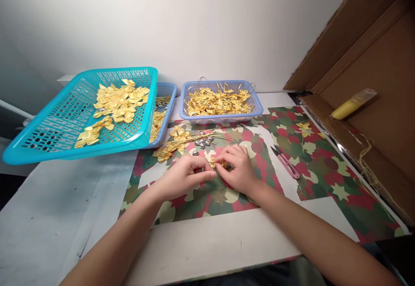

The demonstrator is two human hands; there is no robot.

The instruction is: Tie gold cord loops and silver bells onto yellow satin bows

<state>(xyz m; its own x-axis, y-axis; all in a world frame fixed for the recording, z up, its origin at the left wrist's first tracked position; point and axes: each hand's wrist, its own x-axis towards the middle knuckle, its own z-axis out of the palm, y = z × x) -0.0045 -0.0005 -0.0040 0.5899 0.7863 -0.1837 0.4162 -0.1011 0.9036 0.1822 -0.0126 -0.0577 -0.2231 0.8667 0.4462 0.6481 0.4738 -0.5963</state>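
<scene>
Dozens of glossy, folded yellow fabric-like pieces [121, 102] lie heaped in a tilted turquoise plastic basket [152, 96] with slatted, perforated walls. Its right side overlaps a blue plastic basket [167, 115] holding more yellow pieces. Next comes a loose yellow pile [177, 139] on the camouflage-patterned sheet [201, 208]. The left hand [189, 171] is curled, thumb and forefinger almost meeting beside a small yellow piece [212, 162]; whether they grip it, I cannot tell. Shiny silver beads [203, 141] lie beyond it. Behind stands a lavender-blue basket [223, 116] of yellow pieces with curling gold wires. The right hand [238, 167] pinches the small yellow piece, fingers bent. Farther right lie pink-handled snips [287, 163] with dark pointed blades and a translucent, yellow-filled tube [353, 103] against brown cardboard [385, 57].
</scene>
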